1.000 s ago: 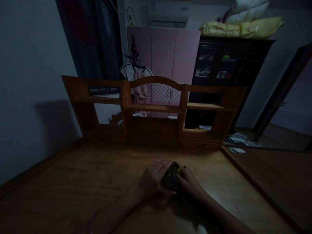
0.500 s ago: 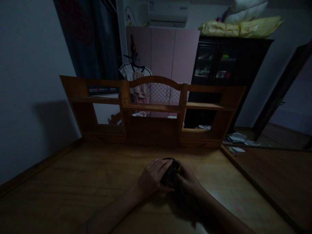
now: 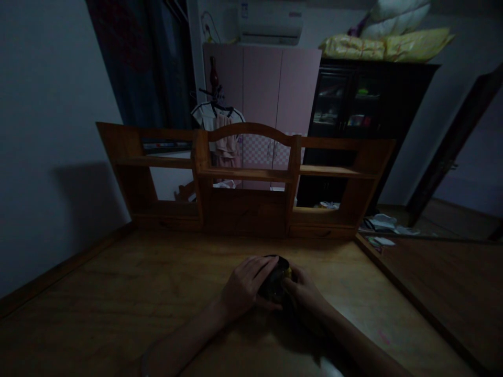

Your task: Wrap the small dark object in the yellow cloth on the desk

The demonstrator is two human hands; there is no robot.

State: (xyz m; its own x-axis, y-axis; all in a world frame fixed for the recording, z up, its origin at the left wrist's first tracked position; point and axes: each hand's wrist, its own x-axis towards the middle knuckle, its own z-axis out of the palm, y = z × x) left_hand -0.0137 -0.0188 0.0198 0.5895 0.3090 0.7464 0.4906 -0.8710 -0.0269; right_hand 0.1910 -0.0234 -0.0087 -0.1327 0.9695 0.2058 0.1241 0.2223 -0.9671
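Note:
A small dark roundish object [image 3: 276, 280] with a yellow spot on top rests low over the wooden desk [image 3: 137, 293]. My left hand [image 3: 243, 287] wraps its left side with curled fingers. My right hand [image 3: 303, 292] grips its right side, thumb pressed near the yellow spot. The room is dim and the object's exact shape is hard to make out; its lower part is hidden by my fingers.
A wooden shelf unit [image 3: 245, 180] stands along the desk's back edge. Behind it are a pink wardrobe [image 3: 271, 99], hanging clothes [image 3: 220, 131] and a dark glass-door cabinet [image 3: 353, 104]. A wall runs along the left. Papers [image 3: 383, 225] lie on the floor right.
Both hands and the dark object have shifted slightly away from me. The grip looks the same.

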